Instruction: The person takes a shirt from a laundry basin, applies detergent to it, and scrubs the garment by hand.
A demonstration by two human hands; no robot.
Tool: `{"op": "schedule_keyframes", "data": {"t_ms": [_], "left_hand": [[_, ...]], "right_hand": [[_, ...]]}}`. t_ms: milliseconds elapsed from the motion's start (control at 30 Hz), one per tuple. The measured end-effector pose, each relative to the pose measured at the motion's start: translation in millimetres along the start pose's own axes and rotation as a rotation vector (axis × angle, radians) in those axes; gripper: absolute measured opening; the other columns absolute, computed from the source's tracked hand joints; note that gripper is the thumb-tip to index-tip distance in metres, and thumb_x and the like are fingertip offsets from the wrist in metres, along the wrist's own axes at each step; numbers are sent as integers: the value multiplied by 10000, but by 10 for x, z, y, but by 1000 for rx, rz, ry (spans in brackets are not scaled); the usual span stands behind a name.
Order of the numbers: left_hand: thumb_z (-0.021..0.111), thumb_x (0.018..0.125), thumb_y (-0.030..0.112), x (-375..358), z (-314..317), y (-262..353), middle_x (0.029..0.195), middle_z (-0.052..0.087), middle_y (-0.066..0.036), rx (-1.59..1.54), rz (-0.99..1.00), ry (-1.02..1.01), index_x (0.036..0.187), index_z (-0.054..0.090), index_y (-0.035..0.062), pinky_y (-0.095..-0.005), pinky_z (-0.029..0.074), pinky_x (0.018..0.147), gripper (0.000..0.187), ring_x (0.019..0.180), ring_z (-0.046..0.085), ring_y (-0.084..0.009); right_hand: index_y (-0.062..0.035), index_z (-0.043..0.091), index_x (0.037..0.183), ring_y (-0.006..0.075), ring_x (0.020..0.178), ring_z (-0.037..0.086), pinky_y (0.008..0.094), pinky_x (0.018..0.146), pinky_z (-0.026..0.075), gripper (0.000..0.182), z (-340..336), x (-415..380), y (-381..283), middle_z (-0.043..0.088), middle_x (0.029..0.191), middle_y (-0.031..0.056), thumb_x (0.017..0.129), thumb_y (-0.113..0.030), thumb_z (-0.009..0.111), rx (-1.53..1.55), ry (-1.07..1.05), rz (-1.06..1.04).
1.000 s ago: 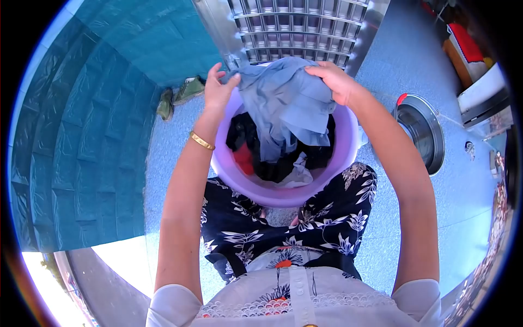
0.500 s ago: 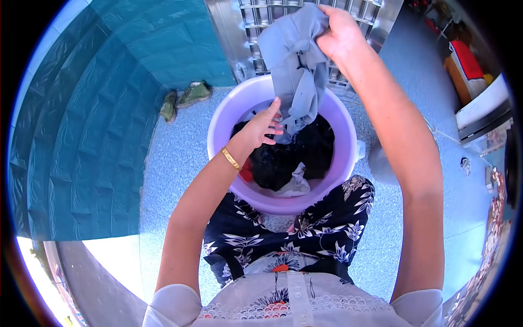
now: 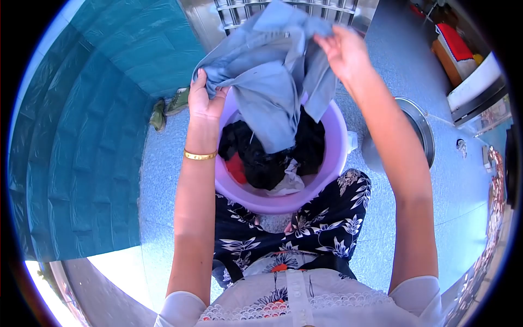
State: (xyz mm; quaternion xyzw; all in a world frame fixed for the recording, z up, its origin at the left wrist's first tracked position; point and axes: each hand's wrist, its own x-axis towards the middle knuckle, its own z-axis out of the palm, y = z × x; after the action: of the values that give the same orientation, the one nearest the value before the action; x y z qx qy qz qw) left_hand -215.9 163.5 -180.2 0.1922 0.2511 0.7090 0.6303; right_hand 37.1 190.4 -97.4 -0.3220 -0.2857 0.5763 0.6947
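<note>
A grey-blue garment [image 3: 261,71] hangs spread out between my hands, its lower part dangling over the tub. On its left edge my left hand [image 3: 206,101] is closed, thumb up, with a gold bangle on the wrist. My right hand [image 3: 347,52] pinches the upper right side of the cloth. Below stands a purple plastic tub [image 3: 261,205] in front of my knees. Inside it lie black clothes [image 3: 267,169], a red piece [image 3: 236,169] and a whitish cloth [image 3: 289,182]. The garment hides the tub's far rim.
To the right of the tub, partly behind my forearm, stands a round metal bucket [image 3: 422,125]. Green shoes [image 3: 158,114] rest by the teal brick-patterned wall [image 3: 87,163]. A metal grille [image 3: 226,16] rises beyond the garment. Farther right sits a box with a red cover [image 3: 455,42].
My left hand was open over the tub and has moved up and left to grip the garment. The bunched garment is now spread wide. My right hand has come slightly down.
</note>
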Motion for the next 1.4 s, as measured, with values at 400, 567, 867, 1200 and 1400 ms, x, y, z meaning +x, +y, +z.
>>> {"op": "schedule_keyframes", "data": {"t_ms": [400, 567, 867, 1200, 1400], "left_hand": [[479, 794, 188, -520, -1534, -1689, 1067, 532, -112, 246, -774, 739, 1030, 504, 51, -476, 369, 869, 274, 996, 500, -282], [480, 798, 157, -214, -619, -1702, 857, 559, -93, 89, -583, 486, 862, 506, 54, -407, 455, 701, 124, 813, 546, -231], [536, 807, 338, -189, 490, -691, 773, 576, -27, 706, -122, -161, 848, 588, 53, -238, 405, 655, 293, 758, 536, -106], [712, 668, 236, -167, 412, -248, 963, 558, -6, 567, -73, -613, 1027, 518, 57, -261, 377, 840, 446, 897, 499, -104], [718, 659, 151, -224, 564, 195, 864, 579, -3, 791, 45, -650, 990, 541, 46, -223, 436, 713, 390, 773, 533, -88]], "right_hand": [[-79, 581, 887, 270, 746, 582, 352, 678, 453, 228, -3488, -383, 1094, 602, 805, 137, 673, -152, 551, -1580, -37, 173], [-23, 522, 1025, 256, 886, 564, 338, 777, 427, 411, -2298, -503, 1241, 589, 921, 142, 662, -194, 611, -1216, -588, -128], [10, 543, 977, 146, 754, 555, 273, 667, 441, 261, -649, -318, 898, 583, 868, 75, 742, -103, 552, -440, -260, 372], [-26, 513, 1059, 144, 882, 566, 290, 795, 447, 296, 372, -256, -209, 575, 979, 48, 790, -140, 557, -324, -798, 243], [-31, 507, 892, 217, 753, 561, 347, 740, 460, 119, 629, -328, -550, 568, 847, 86, 827, -121, 463, -29, -647, 213]]}}
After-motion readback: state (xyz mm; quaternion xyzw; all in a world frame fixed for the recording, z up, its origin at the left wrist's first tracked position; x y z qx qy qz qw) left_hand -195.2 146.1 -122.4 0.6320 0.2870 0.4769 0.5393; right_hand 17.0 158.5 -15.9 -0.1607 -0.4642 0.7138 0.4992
